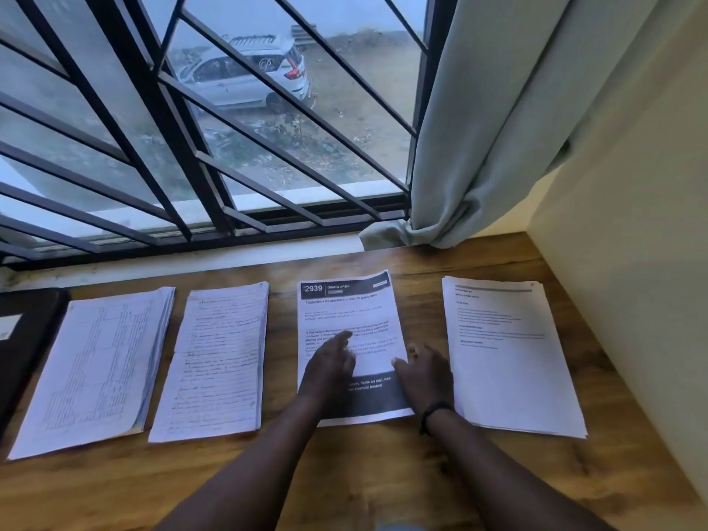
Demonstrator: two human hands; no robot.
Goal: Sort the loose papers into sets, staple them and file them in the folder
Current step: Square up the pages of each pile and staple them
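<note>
Several paper sets lie in a row on the wooden table (pixel 344 473). At far left is a stack with printed tables (pixel 99 362), beside it a handwritten stack (pixel 222 358). The third is a printed sheet headed "2939 Dining Area" (pixel 344 312) with a dark band at its bottom. A printed text stack (pixel 505 350) lies at the right. My left hand (pixel 331 364) lies flat on the "2939" sheet with straight fingers. My right hand (pixel 423 371) rests on that sheet's right edge, fingers slightly bent, holding nothing. A black folder (pixel 27 339) sits at the far left edge.
A barred window (pixel 191 147) runs behind the table. A grey curtain (pixel 479 147) hangs at the back right, its hem touching the tabletop. A cream wall (pixel 632 262) bounds the table's right side. Bare wood shows along the front.
</note>
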